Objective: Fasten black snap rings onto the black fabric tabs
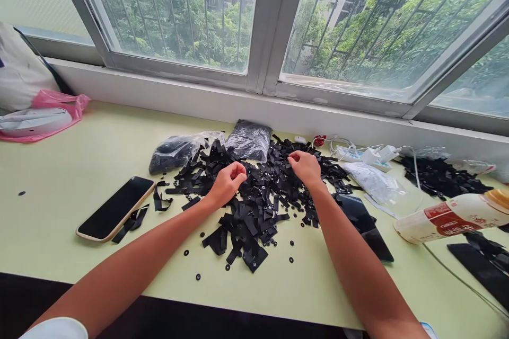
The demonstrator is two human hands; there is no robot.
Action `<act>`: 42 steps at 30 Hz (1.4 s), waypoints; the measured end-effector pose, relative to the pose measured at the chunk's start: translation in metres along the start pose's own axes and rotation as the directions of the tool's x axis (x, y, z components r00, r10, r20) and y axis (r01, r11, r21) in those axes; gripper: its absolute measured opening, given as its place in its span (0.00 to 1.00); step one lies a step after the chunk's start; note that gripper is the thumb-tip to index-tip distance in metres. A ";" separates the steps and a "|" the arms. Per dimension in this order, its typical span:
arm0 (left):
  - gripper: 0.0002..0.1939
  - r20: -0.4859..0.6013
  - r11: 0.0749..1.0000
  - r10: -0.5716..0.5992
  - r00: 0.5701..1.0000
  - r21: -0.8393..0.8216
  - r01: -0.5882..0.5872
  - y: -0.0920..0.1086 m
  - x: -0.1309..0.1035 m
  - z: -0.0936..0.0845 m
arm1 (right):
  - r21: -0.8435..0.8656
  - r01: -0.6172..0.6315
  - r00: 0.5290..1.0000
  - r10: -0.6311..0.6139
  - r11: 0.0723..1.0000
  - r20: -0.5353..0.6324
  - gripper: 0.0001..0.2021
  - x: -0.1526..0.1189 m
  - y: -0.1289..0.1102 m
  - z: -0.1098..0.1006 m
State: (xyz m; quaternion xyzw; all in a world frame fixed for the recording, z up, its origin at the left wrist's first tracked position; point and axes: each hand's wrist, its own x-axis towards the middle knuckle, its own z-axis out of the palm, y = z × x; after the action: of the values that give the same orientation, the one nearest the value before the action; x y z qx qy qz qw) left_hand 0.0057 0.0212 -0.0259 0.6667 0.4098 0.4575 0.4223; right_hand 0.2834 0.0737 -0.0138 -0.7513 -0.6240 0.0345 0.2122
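Note:
A wide heap of small black fabric pieces (pixel 248 222) lies on the table under both hands; one piece at its near end bears a white "M". Small round black discs (pixel 198 277) are scattered around the heap's edges. Over the left part of the heap is my left hand (pixel 227 184), thumb and fingertips pinched together. My right hand (pixel 307 168) hovers over the heap's right part, its fingers curled into a pinch too. Whatever sits between the fingertips of either hand is too small or hidden to make out.
A phone (pixel 117 209) lies at left. Behind the heap are two plastic bags of black pieces (pixel 248 140). To the right are a dark flat tablet-like slab (pixel 363 228), a clear bag (pixel 374 180), a power strip (pixel 363 158), a lying bottle (pixel 449 217) and another black pile (pixel 445 177).

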 end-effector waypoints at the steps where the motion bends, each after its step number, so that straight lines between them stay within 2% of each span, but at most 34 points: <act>1: 0.04 0.003 1.000 -0.008 1.000 -0.024 0.008 -0.001 0.001 0.000 | -0.020 0.009 1.000 -0.009 1.000 -0.015 0.14 0.000 0.001 -0.001; 5: 0.05 0.023 0.997 -0.023 0.999 -0.071 0.025 -0.003 0.001 -0.001 | -0.143 0.056 0.997 -0.047 0.988 0.062 0.16 0.004 0.008 0.003; 8: 0.07 0.041 0.997 -0.024 0.999 -0.071 0.027 -0.002 0.001 -0.001 | -0.153 0.065 0.993 -0.049 0.986 0.105 0.14 0.007 0.012 0.007; 13: 0.07 0.053 0.998 -0.031 0.998 -0.050 0.034 -0.004 0.001 -0.001 | -0.003 0.013 0.997 -0.013 1.000 0.075 0.08 0.013 0.015 -0.002; 18: 0.09 0.034 1.000 -0.013 0.999 -0.001 0.013 -0.006 0.002 -0.001 | 0.230 0.119 0.990 -0.132 0.966 0.042 0.08 0.014 0.005 -0.025; 21: 0.20 0.003 0.998 0.053 0.999 0.041 -0.053 -0.002 0.001 0.000 | 0.392 0.217 0.954 -0.280 0.894 0.110 0.10 -0.007 -0.018 -0.032; 24: 0.32 0.026 0.994 0.089 0.996 0.060 -0.090 -0.001 0.001 0.002 | 0.495 0.322 0.881 -0.448 0.807 0.156 0.11 -0.045 -0.045 -0.021; 26: 0.28 0.085 0.992 0.082 0.993 0.091 -0.090 -0.001 0.000 0.003 | 0.511 0.420 0.819 -0.556 0.750 0.143 0.10 -0.071 -0.058 -0.006; 27: 0.23 0.120 0.988 0.078 0.990 0.123 -0.093 -0.002 0.000 0.003 | 0.502 0.455 0.806 -0.580 0.735 0.118 0.10 -0.082 -0.062 0.002; 29: 0.14 0.171 0.970 0.073 0.983 0.215 -0.110 -0.002 -0.002 0.004 | 0.480 0.478 0.813 -0.578 0.735 0.076 0.11 -0.097 -0.065 0.015; 32: 0.18 0.209 0.926 0.070 0.975 0.350 -0.141 -0.001 -0.004 0.006 | 0.466 0.454 0.850 -0.525 0.759 0.028 0.10 -0.105 -0.064 0.027; 34: 0.20 0.238 0.911 0.066 0.969 0.382 -0.156 0.001 -0.005 0.006 | 0.477 0.444 0.863 -0.506 0.759 0.003 0.10 -0.106 -0.063 0.030; 36: 0.21 0.259 0.924 0.059 0.964 0.352 -0.151 0.002 -0.005 0.005 | 0.486 0.443 0.875 -0.481 0.753 -0.054 0.08 -0.107 -0.064 0.030; 39: 0.22 0.203 0.962 0.031 0.979 0.261 -0.085 0.003 -0.005 0.004 | 0.472 0.449 0.890 -0.423 0.759 -0.168 0.07 -0.110 -0.066 0.030; 42: 0.22 0.163 0.981 -0.006 0.987 0.192 -0.026 0.003 -0.006 0.004 | 0.438 0.467 0.880 -0.452 0.768 -0.146 0.11 -0.112 -0.067 0.031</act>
State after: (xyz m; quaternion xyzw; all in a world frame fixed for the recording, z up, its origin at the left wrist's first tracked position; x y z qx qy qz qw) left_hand 0.0083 0.0142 -0.0251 0.7418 0.4131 0.3615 0.3853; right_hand 0.1868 -0.0160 -0.0414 -0.5041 -0.7585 0.1168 0.3961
